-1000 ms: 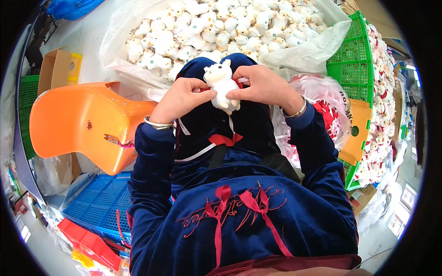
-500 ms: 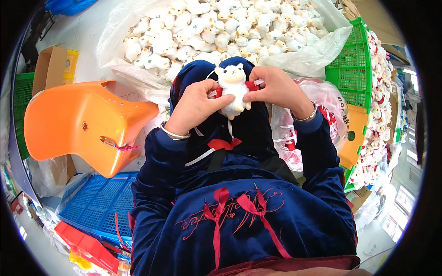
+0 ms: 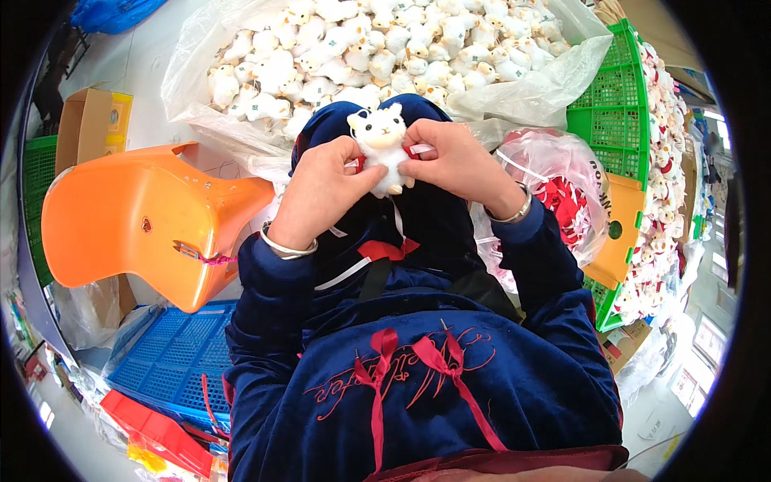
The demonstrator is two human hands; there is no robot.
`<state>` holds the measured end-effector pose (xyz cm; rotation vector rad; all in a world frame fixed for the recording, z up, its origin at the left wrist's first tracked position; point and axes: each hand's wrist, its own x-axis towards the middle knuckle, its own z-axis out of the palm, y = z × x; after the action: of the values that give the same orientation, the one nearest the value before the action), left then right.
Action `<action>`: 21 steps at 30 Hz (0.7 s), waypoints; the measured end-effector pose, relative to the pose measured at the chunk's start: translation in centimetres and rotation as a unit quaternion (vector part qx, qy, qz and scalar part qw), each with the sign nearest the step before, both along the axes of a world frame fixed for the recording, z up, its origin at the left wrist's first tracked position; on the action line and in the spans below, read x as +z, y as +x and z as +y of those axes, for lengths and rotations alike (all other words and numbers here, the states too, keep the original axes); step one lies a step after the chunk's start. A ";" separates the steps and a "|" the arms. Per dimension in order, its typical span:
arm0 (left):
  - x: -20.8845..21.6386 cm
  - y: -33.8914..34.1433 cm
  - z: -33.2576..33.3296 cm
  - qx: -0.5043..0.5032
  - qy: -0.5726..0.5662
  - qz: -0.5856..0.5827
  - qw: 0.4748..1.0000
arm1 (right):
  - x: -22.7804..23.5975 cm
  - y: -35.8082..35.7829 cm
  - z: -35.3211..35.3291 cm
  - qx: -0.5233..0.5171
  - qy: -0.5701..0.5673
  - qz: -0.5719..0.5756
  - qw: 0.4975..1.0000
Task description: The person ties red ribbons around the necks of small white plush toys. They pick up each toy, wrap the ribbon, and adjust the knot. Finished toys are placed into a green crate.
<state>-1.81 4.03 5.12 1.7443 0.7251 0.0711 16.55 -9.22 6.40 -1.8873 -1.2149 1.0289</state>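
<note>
A small white plush animal (image 3: 381,128) with ears and dark eyes is held upright above my knees, its face toward me. My left hand (image 3: 325,181) grips one side, thumb across its belly. On the other side my right hand (image 3: 462,165) pinches it likewise. A red cloth piece (image 3: 412,153) with white ribbon ends shows beside the toy, caught in the fingers of both hands; the part behind the toy is hidden. Another red cloth piece (image 3: 388,249) with white ribbon lies on my lap.
Ahead, a large clear plastic bag (image 3: 189,76) holds many similar plush toys. At right are a bag of red pieces (image 3: 566,201) and a green crate (image 3: 614,112). An orange chair (image 3: 112,213) bearing small snips (image 3: 186,249) stands left, near a blue crate (image 3: 173,353).
Both hands have moved a little left with the plush toy. The toy now leans, its head tilted, and the red cloth shows less at its left side.
</note>
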 end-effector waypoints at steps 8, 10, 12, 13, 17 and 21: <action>-0.5 1.0 0.7 -0.001 0.093 0.036 0.995 | -1.1 1.2 0.8 0.002 -0.027 -0.015 1.000; -0.6 0.9 0.9 0.000 0.092 0.035 0.995 | -1.1 1.5 1.0 0.027 -0.026 -0.004 0.999; -0.6 0.7 1.2 -0.008 0.089 0.038 0.995 | -1.4 2.0 1.3 0.009 -0.042 0.075 0.996; -0.6 0.7 1.3 -0.011 0.088 0.040 0.995 | -1.5 2.1 1.4 0.000 -0.050 0.115 0.992; -0.6 1.1 1.6 -0.022 0.085 0.046 0.995 | -1.9 1.4 1.6 -0.002 0.026 0.034 0.999; -2.1 1.4 1.9 -0.013 0.082 0.014 0.996 | -2.5 0.3 2.1 0.006 0.090 -0.041 0.995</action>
<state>-0.43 5.95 3.02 1.9149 0.7334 0.0901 16.82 -7.14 3.90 -1.7985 -1.3218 0.8256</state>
